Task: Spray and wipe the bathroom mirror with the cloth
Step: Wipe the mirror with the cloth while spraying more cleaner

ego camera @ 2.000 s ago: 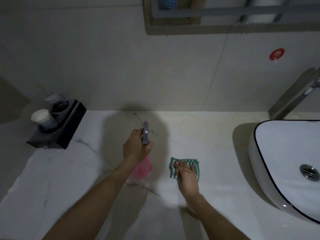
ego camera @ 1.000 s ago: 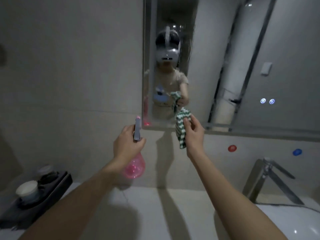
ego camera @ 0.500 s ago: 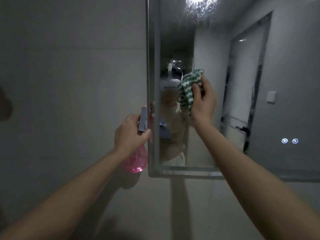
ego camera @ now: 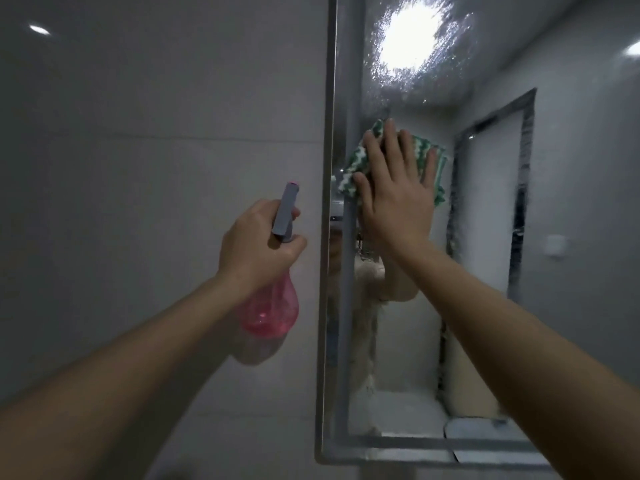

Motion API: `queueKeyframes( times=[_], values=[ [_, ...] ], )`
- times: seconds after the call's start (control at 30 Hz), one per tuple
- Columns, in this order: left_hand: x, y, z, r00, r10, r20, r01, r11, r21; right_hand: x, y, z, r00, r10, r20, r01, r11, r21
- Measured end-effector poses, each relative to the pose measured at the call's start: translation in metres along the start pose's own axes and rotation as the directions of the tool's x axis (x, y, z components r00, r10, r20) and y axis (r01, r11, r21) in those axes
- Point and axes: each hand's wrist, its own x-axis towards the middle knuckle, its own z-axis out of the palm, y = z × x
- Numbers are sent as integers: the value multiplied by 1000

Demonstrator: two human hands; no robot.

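Our right hand [ego camera: 396, 199] lies flat against the mirror [ego camera: 485, 237], its fingers [ego camera: 391, 147] straight and spread, pressing the green-and-white cloth [ego camera: 356, 161] onto the glass near the mirror's left edge. The cloth shows above and on both sides of the hand, bunched under the palm. Above it the glass is speckled with droplets around a bright reflected light [ego camera: 412, 39]. Our left hand [ego camera: 256, 247] is raised just to the left of the mirror's frame [ego camera: 327, 237], in front of the grey tiled wall [ego camera: 156, 168]. Its fingers are curled around the neck of a spray bottle [ego camera: 270, 306], which it holds upright; the grey spray head sticks up above the hand and the pink, see-through body hangs below the fist. The bottle is clear of the mirror and apart from the cloth. In the glass we see a blurred reflection of ourselves and a doorway [ego camera: 491, 202] behind.
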Motion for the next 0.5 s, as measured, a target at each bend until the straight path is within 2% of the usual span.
queueKeyframes(
  times=[0.33,0.5],
  values=[
    [-44,-5,18,992,-118,34,119,992,-46,-56,1,-18,972,-76,221,75,997,15],
    [-69,-8,26,986,-163,40,165,985,-45,-113,-14,-22,957,-149,249,148,989,22]
  ],
)
